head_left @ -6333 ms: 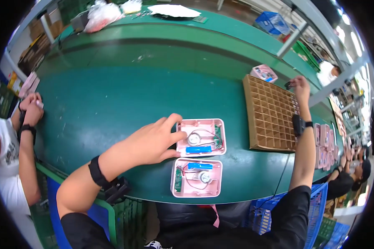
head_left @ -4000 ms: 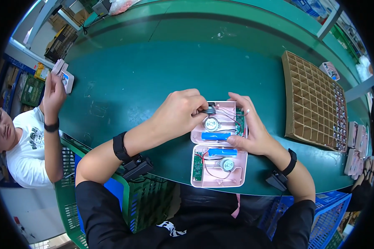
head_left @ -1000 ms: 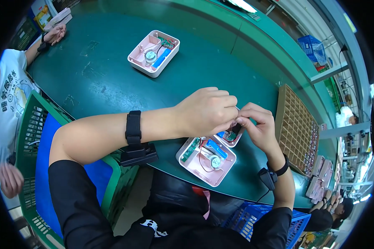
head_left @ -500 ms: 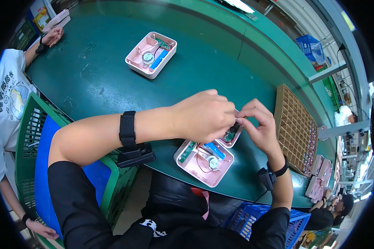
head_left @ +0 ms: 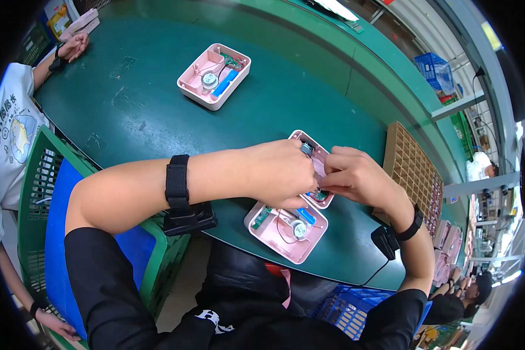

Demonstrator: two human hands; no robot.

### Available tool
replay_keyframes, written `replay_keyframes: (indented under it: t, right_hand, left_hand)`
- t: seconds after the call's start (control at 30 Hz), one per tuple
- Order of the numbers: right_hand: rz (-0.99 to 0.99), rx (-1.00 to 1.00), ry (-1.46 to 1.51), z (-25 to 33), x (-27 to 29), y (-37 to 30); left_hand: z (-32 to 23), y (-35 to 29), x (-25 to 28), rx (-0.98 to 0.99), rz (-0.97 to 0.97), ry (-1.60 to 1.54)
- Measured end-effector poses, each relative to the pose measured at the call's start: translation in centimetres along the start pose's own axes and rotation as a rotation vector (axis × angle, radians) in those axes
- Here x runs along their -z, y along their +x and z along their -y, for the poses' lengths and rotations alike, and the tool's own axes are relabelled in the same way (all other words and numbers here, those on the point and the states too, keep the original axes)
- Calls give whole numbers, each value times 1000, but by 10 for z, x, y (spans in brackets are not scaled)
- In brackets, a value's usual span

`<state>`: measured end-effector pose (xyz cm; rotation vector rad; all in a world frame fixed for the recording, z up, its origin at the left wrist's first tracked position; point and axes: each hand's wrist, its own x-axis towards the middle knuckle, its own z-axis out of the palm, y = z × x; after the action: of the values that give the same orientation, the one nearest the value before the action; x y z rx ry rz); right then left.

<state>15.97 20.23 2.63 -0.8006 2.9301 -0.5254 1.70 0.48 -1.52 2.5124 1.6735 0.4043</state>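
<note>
Both hands meet over a pink case (head_left: 315, 169) that lies open side up on the green tabletop (head_left: 157, 111), near its front edge. The left hand (head_left: 280, 174) is curled over the case's near half, fingers pressed together and bent down into it, so whether they pinch anything cannot be told. The right hand (head_left: 356, 178) comes in from the other side, its fingertips drawn together at the case's edge, apparently steadying it so it does not slide under the other hand. A small round metal part (head_left: 306, 148) shows just above the left knuckles. A second pink case (head_left: 286, 224) sits just in front, touching or nearly touching the first, its round part and blue cell exposed and within easy reach. A third pink case (head_left: 214, 76) rests well apart, further across the tabletop. A brown gridded tray (head_left: 414, 175) stands to the right, near the right wrist. Another person's hand (head_left: 76, 45) lies at the far left edge.
</note>
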Motion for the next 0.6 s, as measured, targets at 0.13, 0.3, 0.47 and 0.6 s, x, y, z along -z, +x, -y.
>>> replay_keyframes:
  t: [0.13,0.3,0.47,0.6]
  right_hand:
    - [56,27,3,-3,3,4]
    - [94,65,-14,-1,6,10]
    - [119,105,-12,-6,7,16]
    - [160,126,-10,-5,4,18]
  left_hand:
    - [1,0,1,6,-2,-10]
    - [2,-1,1,17,-43,-57]
    - [5,0,-4,27,-60,-118]
    - [4,-2,-7,52,-73,-145]
